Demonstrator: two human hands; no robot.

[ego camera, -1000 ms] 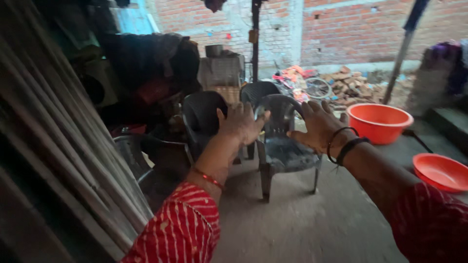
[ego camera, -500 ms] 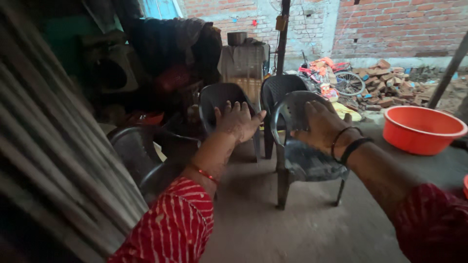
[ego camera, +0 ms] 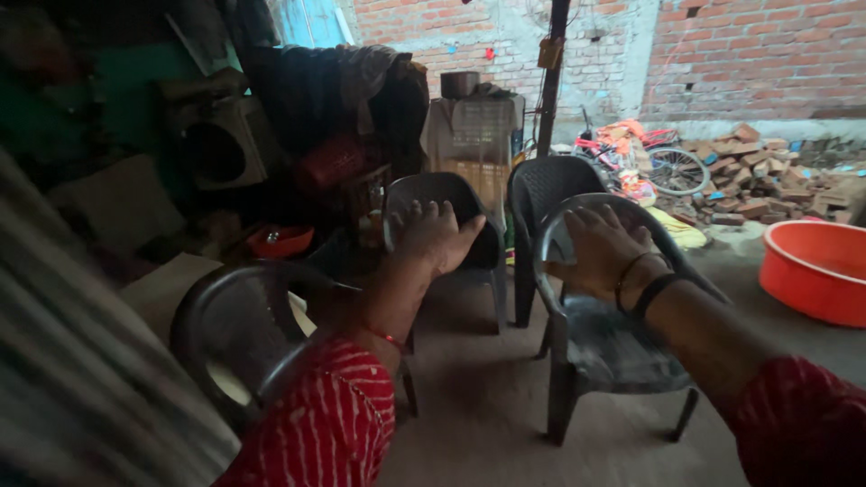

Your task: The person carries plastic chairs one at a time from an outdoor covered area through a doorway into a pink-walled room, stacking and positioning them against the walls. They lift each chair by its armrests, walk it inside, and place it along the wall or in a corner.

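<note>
Both hands raised, palms forward, fingers spread, holding nothing. Left hand in front of the far dark plastic chair; right hand over the near dark chair backrest, contact unclear. Orange tub well apart at right.

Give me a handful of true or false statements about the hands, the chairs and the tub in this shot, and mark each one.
1. Both hands are held out empty with fingers spread. True: the left hand and the right hand hold nothing.
2. The chair beneath the right hand is white. False: it is dark plastic.
3. An orange tub stands on the floor at the right. True.
4. The right wrist is bare. False: it wears dark bangles.
5. The wall behind is brick. True.
</note>
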